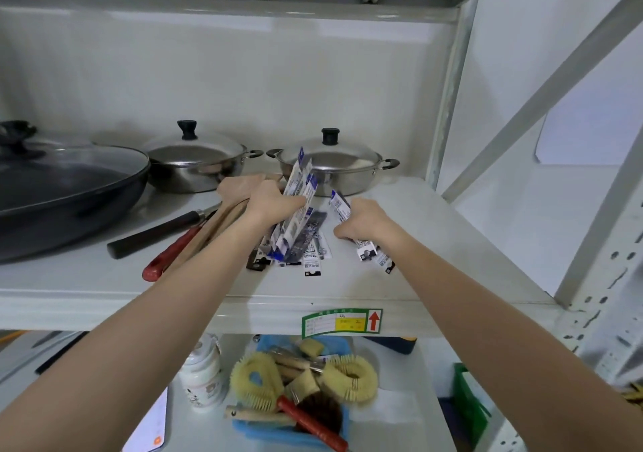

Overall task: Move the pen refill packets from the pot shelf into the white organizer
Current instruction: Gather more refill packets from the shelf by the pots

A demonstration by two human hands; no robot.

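Several blue-and-white pen refill packets (315, 242) lie on the white pot shelf (365, 288) in front of two steel pots. My left hand (275, 201) grips a fanned bundle of packets (301, 181), lifted and tilted above the pile. A little to the right, my right hand (362, 222) grips a few more packets (374, 253), whose ends stick out above and below the fist. The white organizer is not in view.
A black wok with a glass lid (66, 187) and two lidded steel pots (195, 162) (334, 166) stand at the back. Wooden and red-handled utensils (181, 242) lie left of the pile. Below, a blue basket of brushes (295, 392) and a white jar (203, 371) sit on the lower shelf.
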